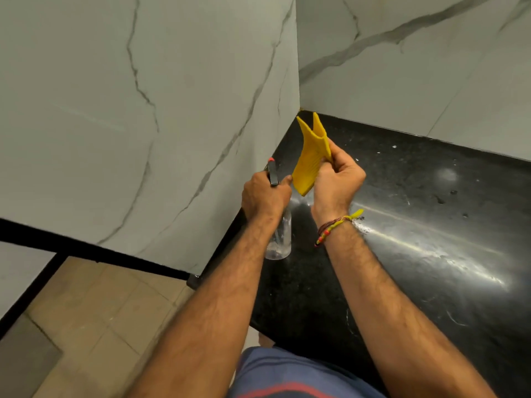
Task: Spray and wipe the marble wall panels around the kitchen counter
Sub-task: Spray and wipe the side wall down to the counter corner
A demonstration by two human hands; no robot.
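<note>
1. Nearest to you, your blue shorts [287, 372] sit at the bottom edge, with a tan tiled floor [94, 320] off to your left, below the bench.
2. Your two bare forearms reach forward over the black bench [431, 254], whose polished top shows glare and pale specks. A beaded thread bracelet [330, 229] circles your right wrist.
3. Your left hand [265, 196] is wrapped around the neck of a clear spray bottle [280, 239]; the fingers are closed on it, just under the black trigger head with its red tip [272, 171]. The bottle hangs upright over the bench's left edge (whether its base touches the top cannot be told).
4. Your right hand [337, 179] pinches a yellow cloth [310, 159] between thumb and fingers, holding it up so that two corners point towards the corner of the walls. The cloth's lower edge lies just beside your left hand.
5. Beyond the hands, the marble wall panels meet in a corner: the left panel [143, 110] rises beside the bottle, and the back panel [416, 67] stands along the bench's far edge. Both are white with grey veins.
</note>
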